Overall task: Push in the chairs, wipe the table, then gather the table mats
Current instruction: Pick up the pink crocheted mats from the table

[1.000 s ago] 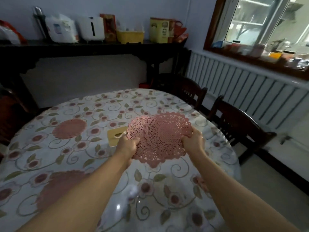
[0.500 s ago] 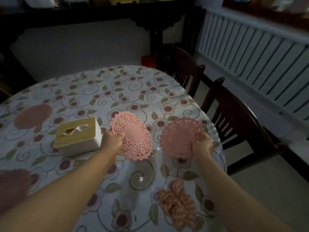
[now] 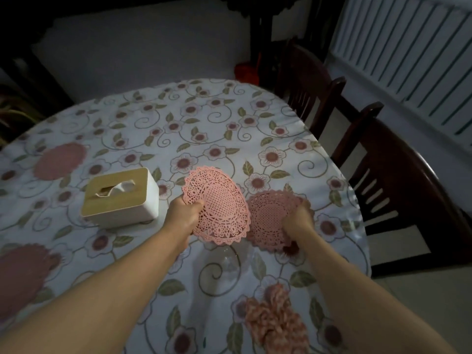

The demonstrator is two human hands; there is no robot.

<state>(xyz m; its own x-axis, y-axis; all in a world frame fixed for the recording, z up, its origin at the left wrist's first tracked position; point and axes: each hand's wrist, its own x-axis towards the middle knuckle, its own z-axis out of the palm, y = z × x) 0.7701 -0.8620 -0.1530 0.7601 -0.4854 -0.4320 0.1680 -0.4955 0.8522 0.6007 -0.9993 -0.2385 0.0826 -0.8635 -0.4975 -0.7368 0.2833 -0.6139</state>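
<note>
1. Head view: the round table [image 3: 204,118] fills most of the frame, covered in a white cloth printed with flowers and leaves.
2. Two dark wooden chairs [image 3: 398,180] stand at its right side, tucked against the edge, beside a white radiator [image 3: 408,47].
3. A white tissue box [image 3: 120,200] with a wooden lid rests on the table to the left of the hands.
4. Two more pink mats lie flat at the left: one far [image 3: 60,160], one near [image 3: 23,279].
5. A crumpled pink checked cloth [image 3: 275,320] lies near the front edge.
6. The left hand [image 3: 182,215] grips a pink lace mat [image 3: 219,205] by its left rim, fingers curled shut on it; the mat is tilted up off the table.
7. The right hand [image 3: 298,218] holds a second, smaller-looking lace mat [image 3: 268,215] at its right rim, fingers closed over the edge; this mat sits low, its left part tucked under the first mat.
</note>
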